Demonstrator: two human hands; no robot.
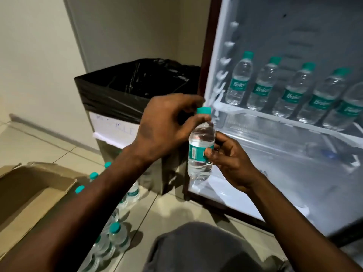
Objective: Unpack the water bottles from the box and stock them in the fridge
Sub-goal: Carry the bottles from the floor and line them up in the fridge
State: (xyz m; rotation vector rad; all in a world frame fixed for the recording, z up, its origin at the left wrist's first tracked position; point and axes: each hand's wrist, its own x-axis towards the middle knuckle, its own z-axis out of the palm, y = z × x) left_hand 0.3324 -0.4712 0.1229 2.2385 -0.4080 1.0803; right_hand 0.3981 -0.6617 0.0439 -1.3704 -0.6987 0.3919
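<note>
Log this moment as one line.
phase: transfer | right hand: holds bottle | left hand: at cap | fridge shelf: row stocked

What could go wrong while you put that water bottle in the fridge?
The bottle is passing between hands: the right hand pinches its label, the left hand is near its cap, so it might slip. Bottles on the shelf stand close together; one bump could topple them. Bottles on the floor sit by the knee and may get kicked.

Teal cap [203, 110], blk bin liner [125, 89]
</note>
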